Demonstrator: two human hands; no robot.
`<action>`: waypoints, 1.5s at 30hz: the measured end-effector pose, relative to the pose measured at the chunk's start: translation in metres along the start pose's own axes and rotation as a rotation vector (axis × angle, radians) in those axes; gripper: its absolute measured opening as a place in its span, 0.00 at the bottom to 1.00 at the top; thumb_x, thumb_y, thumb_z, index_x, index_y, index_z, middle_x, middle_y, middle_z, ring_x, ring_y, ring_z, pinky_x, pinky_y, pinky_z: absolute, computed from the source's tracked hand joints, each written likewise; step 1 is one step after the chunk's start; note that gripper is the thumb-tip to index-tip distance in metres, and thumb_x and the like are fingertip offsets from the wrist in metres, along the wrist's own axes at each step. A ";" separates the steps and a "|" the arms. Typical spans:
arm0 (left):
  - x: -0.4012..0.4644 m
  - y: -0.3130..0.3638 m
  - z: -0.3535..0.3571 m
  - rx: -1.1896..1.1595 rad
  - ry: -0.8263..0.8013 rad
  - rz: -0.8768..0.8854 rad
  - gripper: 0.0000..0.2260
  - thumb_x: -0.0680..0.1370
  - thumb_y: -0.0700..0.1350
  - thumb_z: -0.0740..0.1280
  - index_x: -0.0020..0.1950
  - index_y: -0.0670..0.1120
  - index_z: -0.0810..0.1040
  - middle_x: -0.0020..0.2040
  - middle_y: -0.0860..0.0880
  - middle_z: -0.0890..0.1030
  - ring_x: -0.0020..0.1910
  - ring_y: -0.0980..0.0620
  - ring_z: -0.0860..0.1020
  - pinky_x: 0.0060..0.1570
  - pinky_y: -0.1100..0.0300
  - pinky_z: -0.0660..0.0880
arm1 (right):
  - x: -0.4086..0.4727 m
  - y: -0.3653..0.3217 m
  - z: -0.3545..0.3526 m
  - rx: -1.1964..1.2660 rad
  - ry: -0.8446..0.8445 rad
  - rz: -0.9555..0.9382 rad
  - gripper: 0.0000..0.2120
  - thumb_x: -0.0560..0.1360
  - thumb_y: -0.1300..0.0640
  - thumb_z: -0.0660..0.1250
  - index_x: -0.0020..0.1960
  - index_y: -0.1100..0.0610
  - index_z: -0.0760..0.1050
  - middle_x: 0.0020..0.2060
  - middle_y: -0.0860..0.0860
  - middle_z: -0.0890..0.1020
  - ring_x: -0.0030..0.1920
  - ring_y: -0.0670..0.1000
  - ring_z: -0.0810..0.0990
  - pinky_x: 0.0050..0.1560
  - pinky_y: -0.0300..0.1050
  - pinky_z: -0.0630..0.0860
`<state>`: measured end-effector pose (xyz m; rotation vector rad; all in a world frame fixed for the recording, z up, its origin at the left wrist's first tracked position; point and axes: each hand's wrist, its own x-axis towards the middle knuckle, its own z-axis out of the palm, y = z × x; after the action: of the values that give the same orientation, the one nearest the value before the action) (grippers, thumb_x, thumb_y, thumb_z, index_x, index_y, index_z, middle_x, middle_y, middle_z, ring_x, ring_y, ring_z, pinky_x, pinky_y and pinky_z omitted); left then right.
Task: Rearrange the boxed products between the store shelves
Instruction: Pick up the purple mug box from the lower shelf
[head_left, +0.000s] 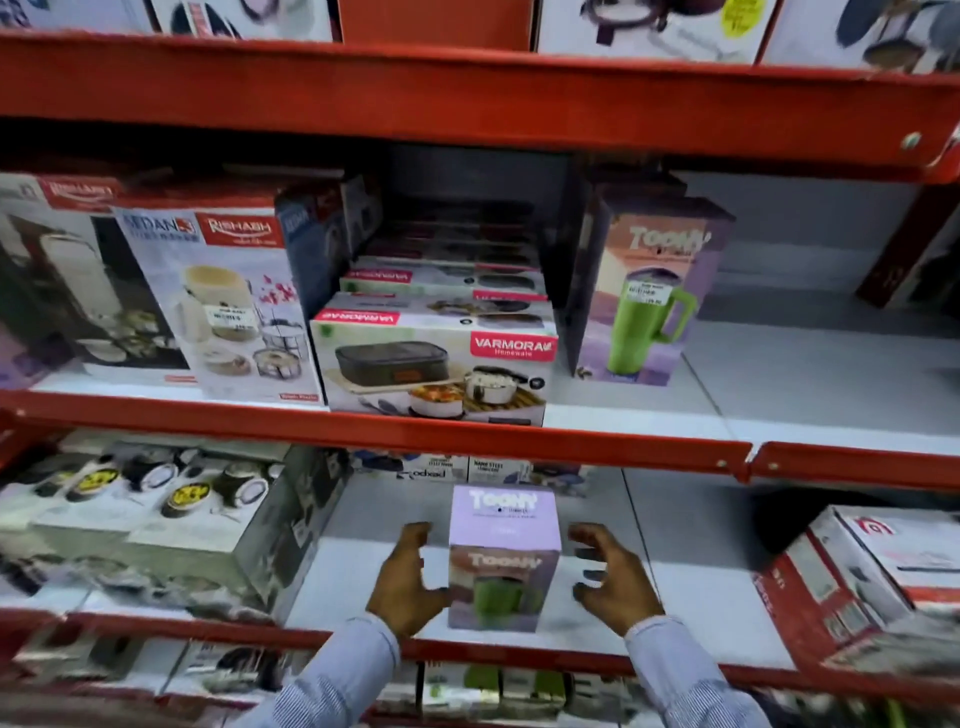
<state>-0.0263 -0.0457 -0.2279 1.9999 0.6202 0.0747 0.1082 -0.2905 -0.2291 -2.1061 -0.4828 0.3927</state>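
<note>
A small lilac box (504, 556) with a green tumbler pictured on it stands upright on the lower white shelf (358, 577). My left hand (410, 582) is at the box's left side, its thumb touching the front edge. A little to the right of the box, my right hand (613, 577) hovers with curled, spread fingers and a gap between them and the box. A taller box of the same tumbler (649, 291) stands on the middle shelf (810, 374), above and to the right.
On the middle shelf, stacked lunch-box cartons (436, 358) sit beside tiffin boxes (223, 306) at the left. Casserole-set boxes (156, 525) fill the lower shelf's left. Red-and-white boxes (872, 582) lie at its right. Red shelf rails (374, 426) run across.
</note>
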 end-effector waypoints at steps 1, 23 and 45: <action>0.003 0.001 0.007 -0.014 -0.054 -0.003 0.38 0.66 0.39 0.79 0.71 0.47 0.63 0.64 0.51 0.72 0.62 0.45 0.75 0.54 0.54 0.76 | 0.000 0.001 0.005 0.017 -0.096 0.015 0.33 0.65 0.70 0.74 0.64 0.48 0.71 0.60 0.48 0.79 0.61 0.51 0.79 0.47 0.33 0.78; -0.093 0.142 -0.040 -0.081 0.171 0.340 0.36 0.57 0.63 0.80 0.64 0.57 0.78 0.54 0.60 0.86 0.49 0.62 0.84 0.43 0.58 0.84 | -0.089 -0.110 -0.086 0.307 0.236 -0.363 0.23 0.66 0.54 0.78 0.59 0.48 0.79 0.51 0.41 0.87 0.51 0.45 0.85 0.42 0.38 0.82; 0.001 0.296 0.015 -0.042 0.318 0.644 0.27 0.72 0.49 0.75 0.69 0.51 0.73 0.56 0.55 0.86 0.54 0.59 0.84 0.59 0.51 0.81 | 0.007 -0.148 -0.222 0.248 0.441 -0.553 0.20 0.73 0.59 0.72 0.63 0.47 0.75 0.53 0.40 0.84 0.54 0.39 0.82 0.50 0.36 0.82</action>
<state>0.0962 -0.1669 0.0137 2.0902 0.1404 0.7974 0.1863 -0.3700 0.0135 -1.6625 -0.6816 -0.3109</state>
